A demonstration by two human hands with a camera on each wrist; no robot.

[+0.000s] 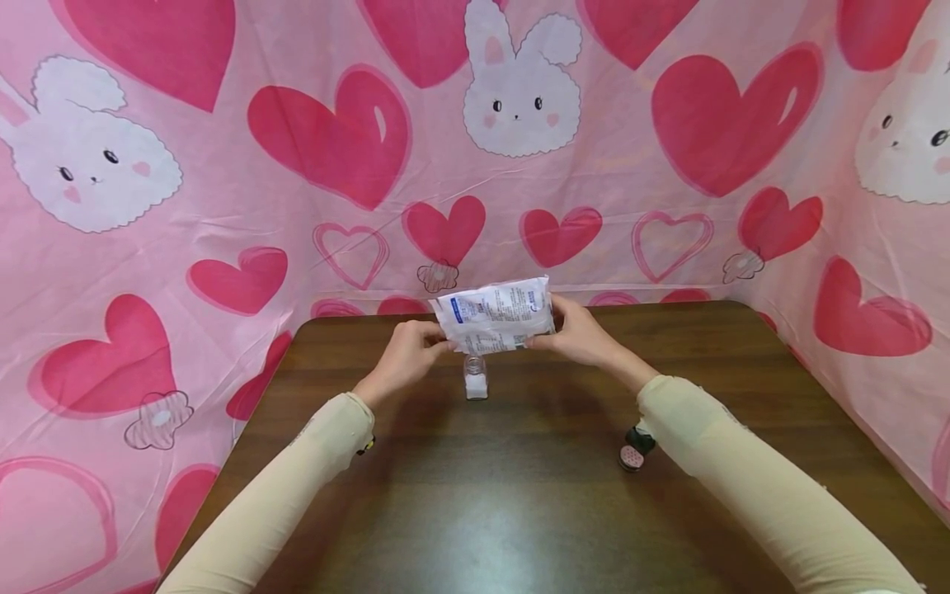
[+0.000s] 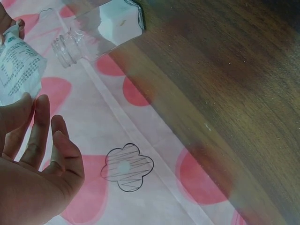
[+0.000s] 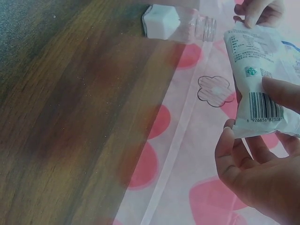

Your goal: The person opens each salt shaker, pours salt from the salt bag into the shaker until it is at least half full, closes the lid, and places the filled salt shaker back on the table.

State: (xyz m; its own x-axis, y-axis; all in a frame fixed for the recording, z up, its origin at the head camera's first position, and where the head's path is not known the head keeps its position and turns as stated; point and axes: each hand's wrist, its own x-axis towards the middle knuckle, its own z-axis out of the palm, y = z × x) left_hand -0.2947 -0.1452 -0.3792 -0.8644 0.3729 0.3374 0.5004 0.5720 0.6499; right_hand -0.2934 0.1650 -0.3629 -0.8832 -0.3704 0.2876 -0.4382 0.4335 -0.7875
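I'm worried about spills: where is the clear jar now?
In the head view, the clear jar stands on the table toward its far edge, just below the white packet, nearer the left hand than the right hand.

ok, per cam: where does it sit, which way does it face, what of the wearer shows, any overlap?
Head: on the head, facing forward and down at the table and patterned cloth; left hand, right hand and both sleeves show.
Left wrist: on that wrist, looking past the left hand at the jar and part of the packet; some right hand shows at upper left.
Right wrist: on that wrist, looking past the right hand at packet and jar; some left hand shows at top right.
Shared by both wrist views: packet, jar, both hands.
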